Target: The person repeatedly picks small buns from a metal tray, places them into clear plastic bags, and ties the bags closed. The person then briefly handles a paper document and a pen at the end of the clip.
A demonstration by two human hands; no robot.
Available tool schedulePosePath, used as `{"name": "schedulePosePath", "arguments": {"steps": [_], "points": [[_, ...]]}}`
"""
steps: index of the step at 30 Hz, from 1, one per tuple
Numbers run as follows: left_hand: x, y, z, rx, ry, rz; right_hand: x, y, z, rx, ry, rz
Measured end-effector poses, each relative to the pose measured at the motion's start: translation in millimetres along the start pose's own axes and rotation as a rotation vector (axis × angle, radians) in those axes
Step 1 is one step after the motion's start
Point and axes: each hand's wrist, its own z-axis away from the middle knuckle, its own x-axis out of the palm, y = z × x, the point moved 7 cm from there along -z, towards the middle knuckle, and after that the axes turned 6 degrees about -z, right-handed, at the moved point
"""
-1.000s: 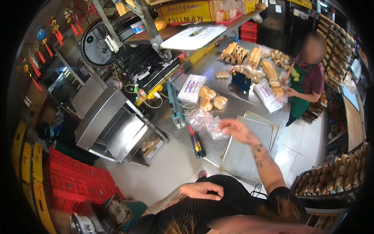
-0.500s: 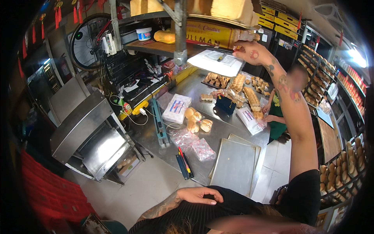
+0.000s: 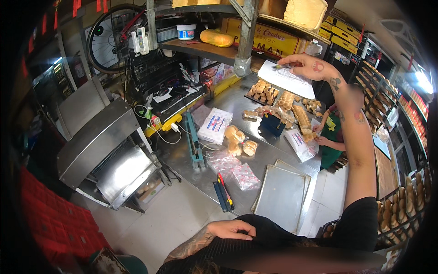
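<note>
My right arm is raised at the right, and my right hand is over a white sheaf of papers beside the shelf post. Its fingers are apart and reach toward a dark pen lying on the papers; no grip on it shows. Low in the view, my left hand rests against my black shirt, fingers loosely bent and nothing seen in them. Below the papers, bread rolls and bagged loaves cover the far part of the steel table.
A blue bag sealer, a pack of white bags, bagged buns and metal trays lie on the table. A steel machine stands left. Another person's hands work at the table's right edge, near bread racks.
My right hand has moved from the right edge of the papers to above them, its fingers nearer the pen. The view has shifted, putting the table farther right. My left hand stays at my shirt.
</note>
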Motion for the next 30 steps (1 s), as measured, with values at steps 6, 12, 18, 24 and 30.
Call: {"name": "schedulePosePath", "arguments": {"steps": [6, 12, 18, 24, 30], "points": [[-7, 18, 4, 0.117, -0.032, 0.184, -3, -7, 23, -0.031, 0.041, -0.121], [-13, 15, 6, 0.031, -0.213, 0.27, -2, -10, 46, -0.096, 0.086, 0.004], [-63, -12, -6, -0.283, 0.389, 0.124, -4, -29, 62, -0.244, 0.123, 0.168], [-77, -17, -25, -0.371, 0.587, 0.057, -3, -35, 83, -0.195, 0.335, 0.043], [-49, -42, -32, -0.34, 0.51, 0.148, 7, 14, 95, 0.222, 0.584, -0.081]]}}
